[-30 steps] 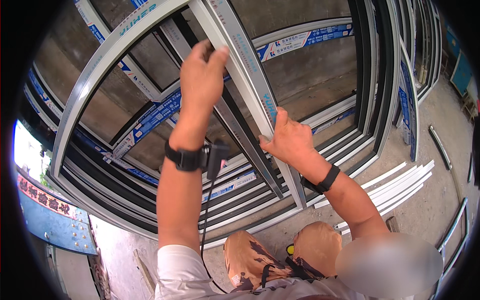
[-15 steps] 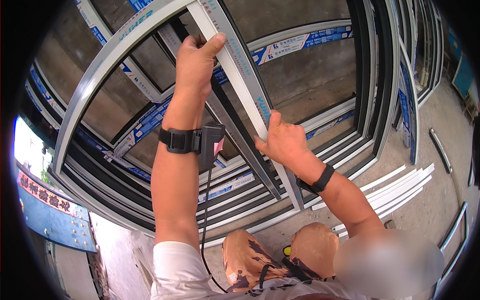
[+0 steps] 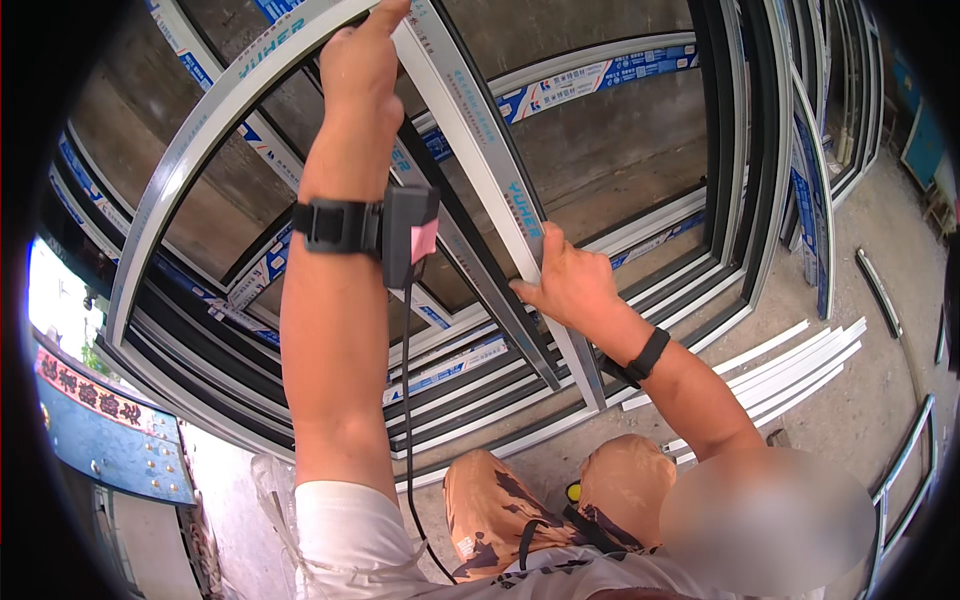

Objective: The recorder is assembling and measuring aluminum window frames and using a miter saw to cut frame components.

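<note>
A silver-white window frame with a curved-looking outer edge stands tilted before me. My left hand is at its upper end, the thumb laid over the corner where the long bar meets the top edge; the other fingers are mostly hidden behind. Lower down on the same bar, my right hand is closed round it, thumb on the near side. A black strap with a dark box sits on my left wrist, its cable running down. A black band circles my right wrist.
More frames with blue-and-white protective tape lean behind, against a grey wall. On the floor to the right lie several white strips and a short dark-edged profile. A blue panel is at the lower left.
My left hand has slid up the bar to its top corner, the arm stretching further away. My right hand keeps nearly the same place and grip.
</note>
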Motion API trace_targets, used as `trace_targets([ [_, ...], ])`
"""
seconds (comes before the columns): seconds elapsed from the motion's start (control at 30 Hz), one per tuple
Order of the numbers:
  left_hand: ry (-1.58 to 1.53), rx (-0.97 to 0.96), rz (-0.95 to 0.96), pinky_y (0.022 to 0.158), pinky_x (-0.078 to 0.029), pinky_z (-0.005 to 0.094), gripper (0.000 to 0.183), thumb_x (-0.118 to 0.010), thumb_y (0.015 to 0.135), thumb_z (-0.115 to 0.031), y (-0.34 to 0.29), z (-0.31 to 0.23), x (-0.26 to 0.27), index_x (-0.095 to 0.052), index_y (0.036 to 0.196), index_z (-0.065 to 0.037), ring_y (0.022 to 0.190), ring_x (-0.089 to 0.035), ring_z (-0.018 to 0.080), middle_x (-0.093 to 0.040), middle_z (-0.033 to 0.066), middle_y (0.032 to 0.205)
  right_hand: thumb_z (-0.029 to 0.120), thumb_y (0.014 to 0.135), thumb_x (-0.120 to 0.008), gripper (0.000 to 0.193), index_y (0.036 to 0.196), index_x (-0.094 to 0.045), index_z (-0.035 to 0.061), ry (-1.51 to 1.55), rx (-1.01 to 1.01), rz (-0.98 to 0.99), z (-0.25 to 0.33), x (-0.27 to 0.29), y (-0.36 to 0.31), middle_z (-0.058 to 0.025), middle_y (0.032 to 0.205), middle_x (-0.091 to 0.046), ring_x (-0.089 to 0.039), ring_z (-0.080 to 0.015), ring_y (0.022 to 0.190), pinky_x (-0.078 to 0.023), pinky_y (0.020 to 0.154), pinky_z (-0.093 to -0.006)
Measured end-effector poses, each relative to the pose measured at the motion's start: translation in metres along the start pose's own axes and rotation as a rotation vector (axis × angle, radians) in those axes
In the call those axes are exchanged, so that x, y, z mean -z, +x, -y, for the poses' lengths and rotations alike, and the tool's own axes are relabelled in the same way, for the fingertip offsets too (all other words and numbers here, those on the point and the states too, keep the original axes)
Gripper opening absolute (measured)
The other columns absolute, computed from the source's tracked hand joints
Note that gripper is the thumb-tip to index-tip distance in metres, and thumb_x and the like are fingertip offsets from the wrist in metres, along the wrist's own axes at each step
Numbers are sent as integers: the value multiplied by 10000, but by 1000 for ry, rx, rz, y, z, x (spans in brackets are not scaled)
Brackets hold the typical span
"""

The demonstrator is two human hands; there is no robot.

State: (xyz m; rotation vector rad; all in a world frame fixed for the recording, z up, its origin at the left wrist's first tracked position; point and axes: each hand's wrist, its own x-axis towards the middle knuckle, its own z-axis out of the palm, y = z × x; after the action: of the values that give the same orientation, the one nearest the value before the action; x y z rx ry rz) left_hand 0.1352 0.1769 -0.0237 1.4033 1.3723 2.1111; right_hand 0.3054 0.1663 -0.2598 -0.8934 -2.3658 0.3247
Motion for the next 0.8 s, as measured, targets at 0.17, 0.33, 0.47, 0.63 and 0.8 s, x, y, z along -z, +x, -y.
trace_targets([
  [0.17, -281, -6, -162, 762, -533, 327, 357, -703, 818, -196, 17, 4, -12, -617, 1081, 29, 832, -659, 215, -681, 96, 954, 354, 726, -754, 810, 1257, -287, -41, 72, -22, -49, -2, -16, 0, -239, 903, -653, -665, -405, 732, -539, 632, -462],
  [0.33, -258, -9, -249, 889, -519, 386, 263, -676, 876, -144, 16, 1, -13, -612, 1098, -19, 930, -652, 240, -667, 96, 1054, 347, 737, -741, 792, 1257, -287, -40, 99, -34, -42, -1, -17, -2, -250, 924, -648, -666, -402, 777, -538, 664, -464],
  [0.47, -305, 134, -188, 925, -499, 410, 278, -646, 901, -169, 23, -5, 2, -594, 1129, -19, 1004, -634, 263, -662, 83, 1084, 337, 738, -740, 788, 1260, -288, -43, 110, -45, -28, -2, -15, -1, -256, 938, -643, -665, -400, 806, -536, 697, -465],
  [0.63, -363, 92, -109, 922, -504, 414, 311, -621, 924, -213, 30, -1, 2, -578, 1160, -14, 1025, -626, 272, -657, 93, 1099, 345, 734, -742, 793, 1261, -297, -45, 130, -49, -41, 0, -17, -1, -255, 944, -642, -665, -400, 808, -536, 704, -463],
  [0.8, -326, 1, -244, 905, -519, 435, 350, -617, 932, -223, 26, 0, -8, -564, 1194, 2, 1034, -625, 275, -644, 113, 1138, 344, 728, -748, 795, 1260, -300, -41, 138, -48, -61, -2, -21, 0, -252, 933, -644, -666, -399, 812, -539, 708, -459],
])
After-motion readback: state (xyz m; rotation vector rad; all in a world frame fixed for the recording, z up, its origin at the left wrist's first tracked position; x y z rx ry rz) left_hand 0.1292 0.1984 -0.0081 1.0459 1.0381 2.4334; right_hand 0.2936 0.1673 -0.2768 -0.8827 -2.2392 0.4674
